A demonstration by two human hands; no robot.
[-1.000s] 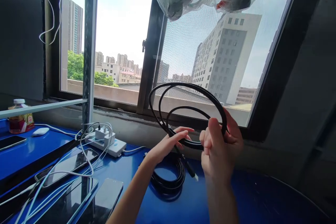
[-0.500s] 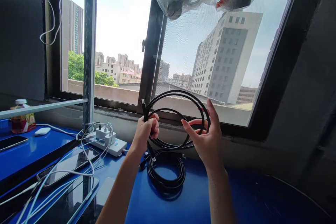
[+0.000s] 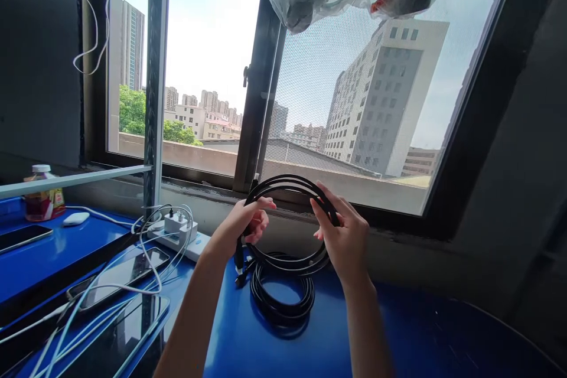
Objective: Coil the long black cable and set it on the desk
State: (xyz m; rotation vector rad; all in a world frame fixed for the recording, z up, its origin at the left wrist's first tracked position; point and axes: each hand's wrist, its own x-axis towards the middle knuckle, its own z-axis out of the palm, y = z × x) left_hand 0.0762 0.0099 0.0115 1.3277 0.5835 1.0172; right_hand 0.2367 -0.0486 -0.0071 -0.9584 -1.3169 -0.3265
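A black cable coil (image 3: 290, 184) is held up in front of the window, above the blue table (image 3: 398, 331). My left hand (image 3: 245, 223) grips its left side, fingers wrapped round the strands. My right hand (image 3: 343, 236) holds the right side of the loop between thumb and fingers. A second black coiled cable (image 3: 281, 295) lies flat on the table just below the held one. A plug end hangs down below my left hand.
A white power strip (image 3: 179, 230) with chargers sits to the left, white cables trailing over several phones (image 3: 117, 277). A bottle (image 3: 41, 194) and a white mouse (image 3: 75, 218) stand at far left. A metal shelf post (image 3: 153, 88) rises in front of the window.
The held loops have been drawn in to a smaller, flatter coil and lowered. My left hand went from open fingers to a grip on the left side; my right hand shifted lower.
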